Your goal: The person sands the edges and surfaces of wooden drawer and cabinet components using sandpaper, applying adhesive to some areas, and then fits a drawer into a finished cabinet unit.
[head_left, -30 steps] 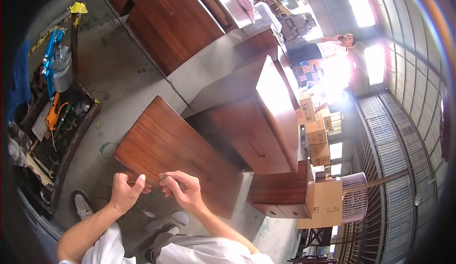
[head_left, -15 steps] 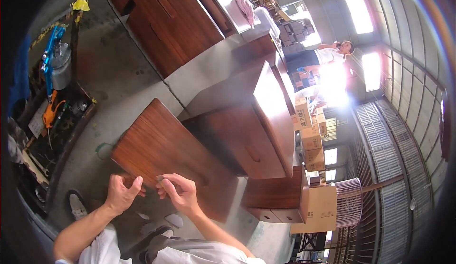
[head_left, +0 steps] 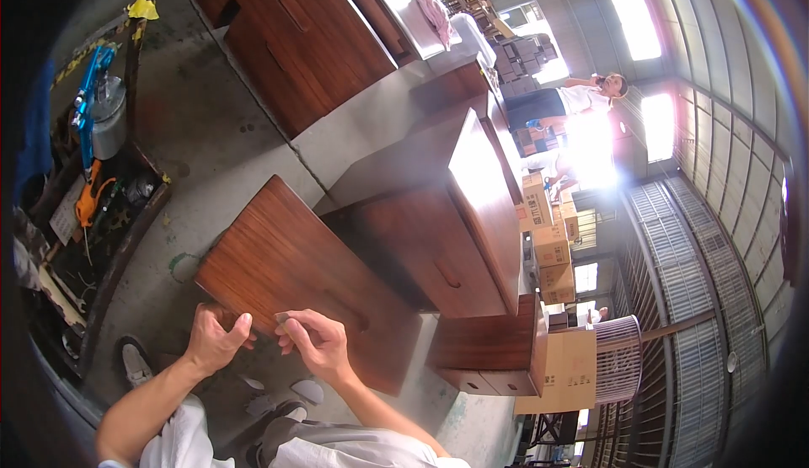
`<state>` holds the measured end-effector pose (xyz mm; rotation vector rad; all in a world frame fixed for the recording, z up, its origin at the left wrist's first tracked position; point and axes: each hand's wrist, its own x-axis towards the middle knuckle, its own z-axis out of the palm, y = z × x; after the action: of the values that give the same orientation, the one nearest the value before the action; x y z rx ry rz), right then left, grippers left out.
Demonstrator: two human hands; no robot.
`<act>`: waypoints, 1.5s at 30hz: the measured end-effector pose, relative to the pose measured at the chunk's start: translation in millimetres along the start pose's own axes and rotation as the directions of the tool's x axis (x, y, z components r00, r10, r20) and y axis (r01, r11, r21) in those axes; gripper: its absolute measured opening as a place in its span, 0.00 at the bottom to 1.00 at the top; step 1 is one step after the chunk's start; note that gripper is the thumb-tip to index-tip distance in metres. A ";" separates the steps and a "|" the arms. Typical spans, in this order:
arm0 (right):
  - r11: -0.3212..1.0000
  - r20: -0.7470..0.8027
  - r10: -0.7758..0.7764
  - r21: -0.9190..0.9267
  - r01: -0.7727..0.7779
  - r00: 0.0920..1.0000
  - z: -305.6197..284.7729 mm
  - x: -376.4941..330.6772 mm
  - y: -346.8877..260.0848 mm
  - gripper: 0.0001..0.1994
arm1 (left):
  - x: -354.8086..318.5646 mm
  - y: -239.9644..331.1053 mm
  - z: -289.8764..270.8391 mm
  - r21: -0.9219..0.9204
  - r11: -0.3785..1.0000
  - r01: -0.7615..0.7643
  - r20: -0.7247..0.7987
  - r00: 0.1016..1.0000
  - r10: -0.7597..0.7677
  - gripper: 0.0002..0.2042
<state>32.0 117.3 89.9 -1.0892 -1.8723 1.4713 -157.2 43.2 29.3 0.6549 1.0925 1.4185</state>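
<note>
In front of me stands a reddish-brown wooden furniture piece with a slot-shaped handle recess. My left hand is beside its near left corner, thumb raised and fingers curled inward; whatever the fingers may hold is hidden. Just to the right, my right hand is closed in a pinch over the wood's near edge. Between its thumb and forefinger is a small, thin greyish piece, too small to name. Whether either hand touches the wood, I cannot tell.
A dark cart on the left carries a blue spray gun and an orange-handled tool. Wooden cabinets stand beyond, with cardboard boxes to the right. Pale scraps lie near my feet. A person stands far off.
My hands have barely shifted; the small greyish piece shows slightly more above the right fingertips. The furniture stays where it was.
</note>
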 end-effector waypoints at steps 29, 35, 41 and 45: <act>0.983 0.038 0.152 0.097 -0.155 0.988 -5.9 7.6 -17.5 0.11 | -0.5 0.9 -22.0 0.024 1.000 -0.020 0.076 0.997 0.018 0.15; 0.976 0.009 0.206 0.069 -0.206 0.978 -34.5 1.7 -20.6 0.15 | 14.2 9.9 -32.6 0.021 0.993 0.120 0.157 0.980 -0.122 0.26; 0.902 0.231 -0.116 -0.382 0.199 0.966 -14.7 22.1 -46.6 0.15 | 10.7 23.6 -51.4 0.030 0.996 0.078 0.145 0.986 -0.082 0.28; 0.814 0.265 -0.229 -0.476 0.333 0.937 -12.7 23.9 -46.6 0.20 | 12.7 24.5 -48.3 0.036 0.997 0.074 0.136 0.988 -0.078 0.29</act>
<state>16.3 140.1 136.1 -0.8439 -2.5392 0.9505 -212.8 46.4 29.0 0.7153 1.0220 1.2748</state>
